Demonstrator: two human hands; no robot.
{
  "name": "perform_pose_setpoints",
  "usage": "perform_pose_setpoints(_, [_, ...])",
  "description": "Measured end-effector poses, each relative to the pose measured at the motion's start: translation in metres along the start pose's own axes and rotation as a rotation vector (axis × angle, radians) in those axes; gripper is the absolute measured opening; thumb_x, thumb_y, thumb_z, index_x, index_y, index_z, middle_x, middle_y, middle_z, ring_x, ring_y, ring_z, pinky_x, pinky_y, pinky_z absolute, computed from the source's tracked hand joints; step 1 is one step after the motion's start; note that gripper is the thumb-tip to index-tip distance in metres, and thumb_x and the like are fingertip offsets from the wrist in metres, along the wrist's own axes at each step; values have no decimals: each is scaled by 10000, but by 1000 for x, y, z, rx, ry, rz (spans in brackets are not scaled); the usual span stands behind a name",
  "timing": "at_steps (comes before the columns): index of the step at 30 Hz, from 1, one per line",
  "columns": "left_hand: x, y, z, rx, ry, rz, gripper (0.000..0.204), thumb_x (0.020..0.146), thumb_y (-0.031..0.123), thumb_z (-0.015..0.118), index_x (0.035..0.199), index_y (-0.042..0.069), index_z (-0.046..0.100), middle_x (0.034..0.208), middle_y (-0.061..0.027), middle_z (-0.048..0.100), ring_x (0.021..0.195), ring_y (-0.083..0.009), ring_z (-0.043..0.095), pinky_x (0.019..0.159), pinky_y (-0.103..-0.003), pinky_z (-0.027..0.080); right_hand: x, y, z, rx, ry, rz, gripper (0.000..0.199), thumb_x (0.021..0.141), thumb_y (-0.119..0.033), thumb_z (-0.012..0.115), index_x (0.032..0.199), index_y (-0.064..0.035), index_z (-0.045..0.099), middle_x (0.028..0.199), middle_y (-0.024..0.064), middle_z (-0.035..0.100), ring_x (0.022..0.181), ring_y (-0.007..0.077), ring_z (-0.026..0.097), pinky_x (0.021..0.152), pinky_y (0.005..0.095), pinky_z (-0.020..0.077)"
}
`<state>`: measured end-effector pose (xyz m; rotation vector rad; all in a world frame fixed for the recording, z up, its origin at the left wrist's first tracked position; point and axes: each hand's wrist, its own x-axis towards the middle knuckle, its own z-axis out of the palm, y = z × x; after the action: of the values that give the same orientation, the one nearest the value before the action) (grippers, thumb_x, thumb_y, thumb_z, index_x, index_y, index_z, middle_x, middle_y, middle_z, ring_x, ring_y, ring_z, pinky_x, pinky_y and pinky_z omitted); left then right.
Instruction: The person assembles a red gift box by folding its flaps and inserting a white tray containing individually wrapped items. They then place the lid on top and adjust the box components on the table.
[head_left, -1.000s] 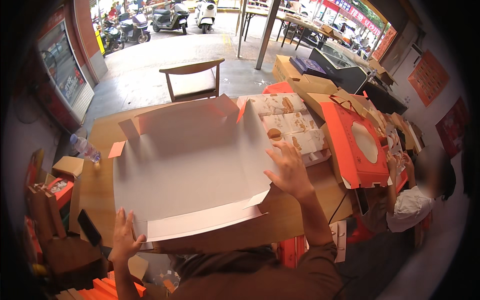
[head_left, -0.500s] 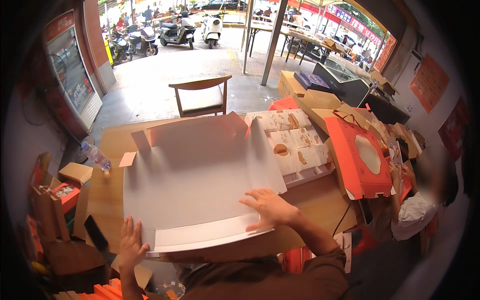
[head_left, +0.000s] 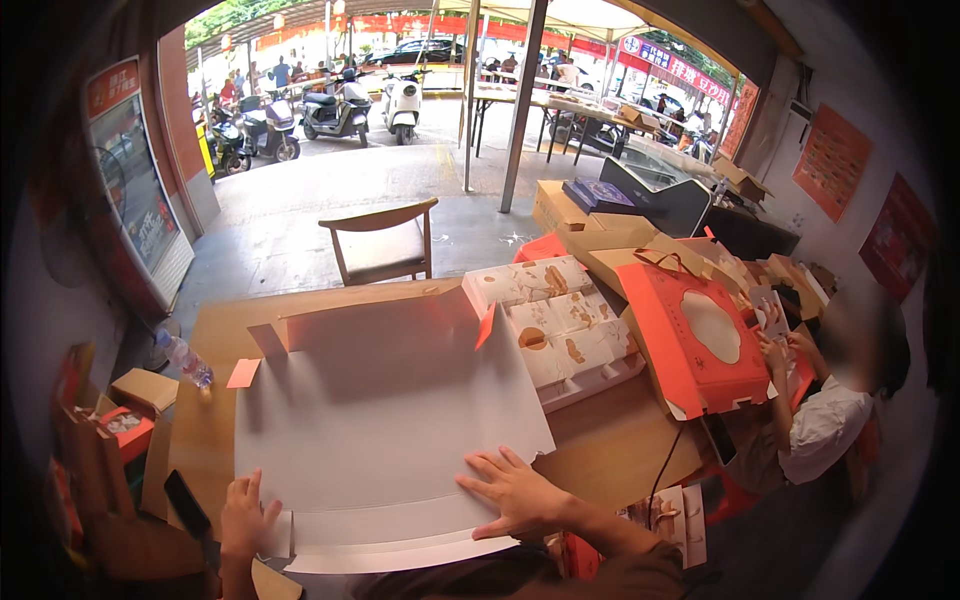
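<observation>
A large white cardboard box blank (head_left: 390, 430) lies unfolded on the wooden table in front of me, with crease lines along its near edge and a raised flap at its far side. My right hand (head_left: 512, 492) rests on the near right part of the sheet, fingers spread. At the near left corner, beside a small white side flap (head_left: 278, 535), my left hand (head_left: 246, 515) has its fingers stretched out; neither hand grips anything. A small orange-pink tab (head_left: 243, 373) sticks out at the blank's far left.
Patterned white boxes (head_left: 565, 325) stand in a tray right of the blank, beside an orange carrying box (head_left: 690, 340) with an oval window. A water bottle (head_left: 185, 360) and phone (head_left: 187, 500) are at left. A chair (head_left: 380, 240) stands beyond; a co-worker (head_left: 830, 430) sits right.
The view has tilted upward, so the table sits lower in the picture. The blank's near strip looks flatter, and my right hand now lies flatter on the sheet. My left hand stays at the corner.
</observation>
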<state>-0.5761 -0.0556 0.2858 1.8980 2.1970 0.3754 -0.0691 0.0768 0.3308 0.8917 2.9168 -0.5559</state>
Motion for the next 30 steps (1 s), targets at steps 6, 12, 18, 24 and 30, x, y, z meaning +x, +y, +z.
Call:
perform_pose_setpoints(6, [-11,0,57,260,239,-1,750,898,322,764,1530,9,510,1497,-311,489,1433,-495,427,1180,-604,361,-4,10,25,-2,120,-34,1065,873,-777,688,1646,-97,416,1692,273,313,1606,415,235,1303,644,138])
perform_pose_setpoints(12, [-11,-7,60,198,216,-59,727,927,343,720,1533,5,505,1581,-337,436,1493,-511,379,1223,-620,306,-7,7,25,1,94,-37,1194,764,-794,762,1650,-72,417,1720,298,284,1622,463,213,1291,667,107])
perform_pose_setpoints(18, [14,20,-1,231,-152,-78,850,885,460,769,1566,37,487,1592,-315,445,1508,-467,381,1222,-567,334,-4,11,40,-27,108,-30,1255,721,-783,808,1688,-119,362,1746,275,245,1632,473,181,1275,716,117])
perform_pose_setpoints(24, [70,85,-42,524,-134,232,897,867,523,795,1581,78,483,1601,-291,449,1529,-421,373,1227,-518,344,-7,10,40,14,100,-38,1276,699,-743,845,1691,-109,352,1754,275,230,1645,466,149,1277,719,98])
perform_pose_setpoints(30, [177,107,-20,412,-77,206,876,934,567,732,1611,89,450,1674,-281,354,1560,-443,318,1232,-551,325,-13,1,41,-11,94,-8,1267,711,-765,814,1668,-63,373,1733,289,263,1630,466,191,1263,737,111])
